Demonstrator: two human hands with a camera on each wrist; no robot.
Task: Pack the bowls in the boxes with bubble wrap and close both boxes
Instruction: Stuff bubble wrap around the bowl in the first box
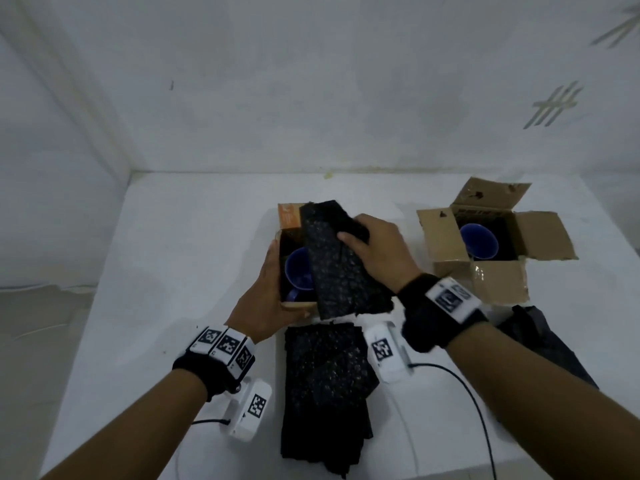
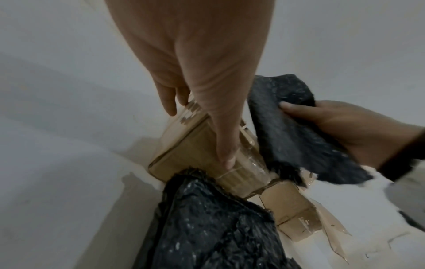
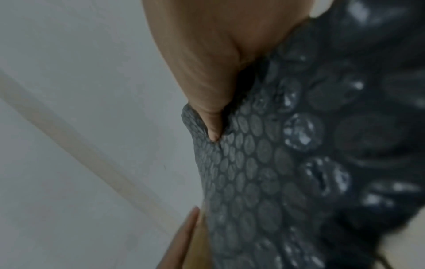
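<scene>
Left hand [image 1: 268, 299] flat against the near box [image 2: 184, 151], fingers straight along its left wall. Inside, a blue bowl [image 1: 299, 273], tipped on its side as far as can be told. Over the opening, a black bubble wrap sheet [image 1: 337, 261], long axis running near to far, clutched by right hand [image 1: 377, 252]. Farther right, open second box [image 1: 446, 244] holding another blue bowl [image 1: 479, 240].
</scene>
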